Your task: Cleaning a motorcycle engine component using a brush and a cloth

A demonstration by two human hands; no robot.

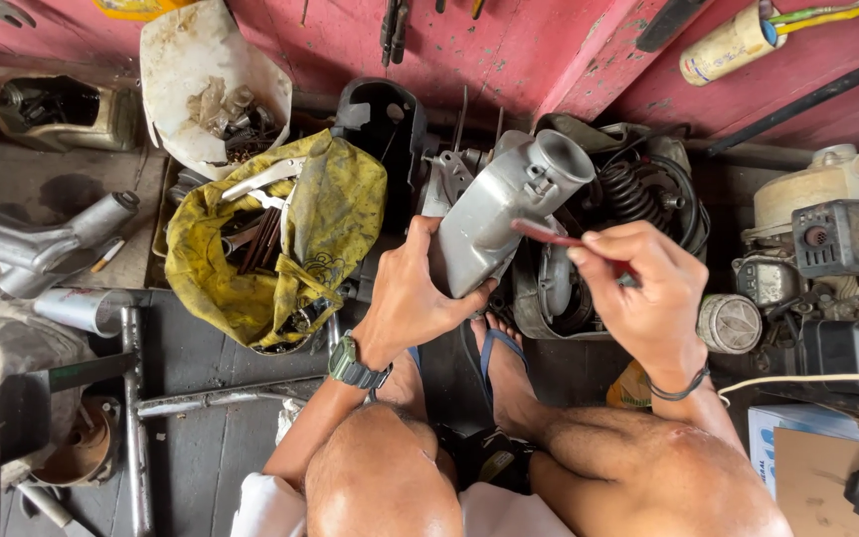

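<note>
My left hand [412, 298] grips the grey metal housing [494, 214] steady at frame centre; my right hand [638, 288] pinches the red tool [547, 235], best worked gently.

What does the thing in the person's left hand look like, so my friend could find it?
Start at the pink wall, then drop to the hands above the bare knees. The left hand holds a grey metal casting ending in a round open tube mouth. Unlike the dark greasy parts behind, it is pale, smooth and lifted up.
</note>
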